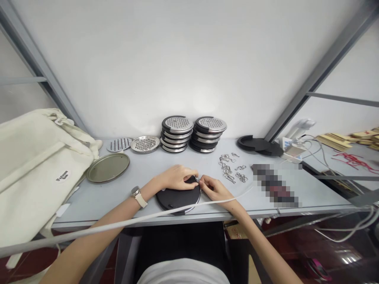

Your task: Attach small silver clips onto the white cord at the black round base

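Note:
A round black disc (179,199) with a silvery rim lies at the table's front edge, before my body. My left hand (177,177) reaches over its far side, thumb and fingers closed on the edge. At the disc's upper right edge, my right hand (214,189) pinches a small metal clasp (197,179), partly hidden by the fingertips. Loose metal clasps (226,167) are scattered beyond my right hand. Behind my hands stand two stacks of round graters in black holders, a left stack (177,124) and a right stack (211,125).
Left of the stacks lie loose round grater plates (145,144) and an olive-coloured round plate (108,167). A cream bag (44,165) sits at far left. Black round holders (260,146) lie back right. A white cable (118,223) crosses in front of my forearms.

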`<state>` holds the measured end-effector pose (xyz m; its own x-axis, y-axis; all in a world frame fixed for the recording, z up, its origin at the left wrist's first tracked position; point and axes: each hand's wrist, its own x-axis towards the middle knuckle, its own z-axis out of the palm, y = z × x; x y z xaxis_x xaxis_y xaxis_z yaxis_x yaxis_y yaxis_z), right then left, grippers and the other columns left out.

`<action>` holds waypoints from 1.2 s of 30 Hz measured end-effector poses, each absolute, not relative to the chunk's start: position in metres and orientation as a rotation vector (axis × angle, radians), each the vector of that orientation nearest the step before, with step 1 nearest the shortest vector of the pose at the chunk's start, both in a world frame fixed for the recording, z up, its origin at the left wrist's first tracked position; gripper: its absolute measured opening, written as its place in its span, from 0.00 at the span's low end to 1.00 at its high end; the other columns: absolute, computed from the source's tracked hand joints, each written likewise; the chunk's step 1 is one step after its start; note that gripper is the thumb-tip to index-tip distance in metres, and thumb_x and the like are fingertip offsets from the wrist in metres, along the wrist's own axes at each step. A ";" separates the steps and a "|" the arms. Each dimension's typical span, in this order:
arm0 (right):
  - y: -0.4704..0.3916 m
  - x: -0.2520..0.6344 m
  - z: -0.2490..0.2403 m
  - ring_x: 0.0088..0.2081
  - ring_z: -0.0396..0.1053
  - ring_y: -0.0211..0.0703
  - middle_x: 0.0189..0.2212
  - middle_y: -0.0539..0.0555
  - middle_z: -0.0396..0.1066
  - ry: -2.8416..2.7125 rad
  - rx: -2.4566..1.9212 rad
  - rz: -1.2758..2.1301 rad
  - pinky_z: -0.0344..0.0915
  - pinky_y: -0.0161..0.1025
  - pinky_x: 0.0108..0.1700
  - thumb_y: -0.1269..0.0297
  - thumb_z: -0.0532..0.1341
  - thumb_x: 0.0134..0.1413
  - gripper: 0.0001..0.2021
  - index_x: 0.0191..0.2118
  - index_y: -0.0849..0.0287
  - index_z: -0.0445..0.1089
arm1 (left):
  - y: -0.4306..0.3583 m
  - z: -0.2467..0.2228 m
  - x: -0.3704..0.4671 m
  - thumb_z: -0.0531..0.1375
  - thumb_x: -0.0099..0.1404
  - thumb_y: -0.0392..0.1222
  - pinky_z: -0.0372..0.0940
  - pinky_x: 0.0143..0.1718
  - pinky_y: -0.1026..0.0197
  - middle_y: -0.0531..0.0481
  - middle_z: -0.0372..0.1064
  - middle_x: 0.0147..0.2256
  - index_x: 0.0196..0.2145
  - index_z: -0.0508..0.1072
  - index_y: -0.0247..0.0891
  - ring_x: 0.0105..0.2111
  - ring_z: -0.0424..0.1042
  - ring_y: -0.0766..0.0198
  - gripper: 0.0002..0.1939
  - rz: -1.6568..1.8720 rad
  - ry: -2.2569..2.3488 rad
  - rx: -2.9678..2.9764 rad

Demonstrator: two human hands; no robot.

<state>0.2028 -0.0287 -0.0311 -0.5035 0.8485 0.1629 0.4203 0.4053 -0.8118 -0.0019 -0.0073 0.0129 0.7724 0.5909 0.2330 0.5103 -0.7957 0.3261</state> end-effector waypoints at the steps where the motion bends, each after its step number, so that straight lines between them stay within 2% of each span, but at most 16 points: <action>1: -0.029 0.203 -0.031 0.23 0.50 0.34 0.20 0.45 0.52 -2.092 -1.075 0.979 0.49 0.33 0.26 0.53 0.49 0.60 0.17 0.26 0.58 0.57 | -0.007 0.013 -0.002 0.55 0.61 0.46 0.47 0.23 0.65 0.58 0.58 0.20 0.33 0.68 0.38 0.19 0.55 0.71 0.09 0.477 0.863 2.717; 23: -0.029 0.203 -0.034 0.23 0.49 0.34 0.20 0.44 0.50 -2.100 -1.071 0.969 0.49 0.33 0.26 0.55 0.48 0.62 0.16 0.25 0.57 0.54 | -0.008 0.014 -0.003 0.56 0.61 0.45 0.46 0.23 0.66 0.59 0.57 0.20 0.32 0.68 0.38 0.20 0.56 0.71 0.07 0.477 0.860 2.734; 36: -0.027 0.203 -0.036 0.23 0.49 0.34 0.19 0.44 0.50 -2.109 -1.068 0.967 0.48 0.33 0.26 0.55 0.48 0.62 0.15 0.26 0.57 0.54 | -0.009 0.014 -0.002 0.56 0.61 0.44 0.46 0.23 0.66 0.59 0.57 0.19 0.26 0.62 0.37 0.19 0.55 0.73 0.10 0.510 0.849 2.723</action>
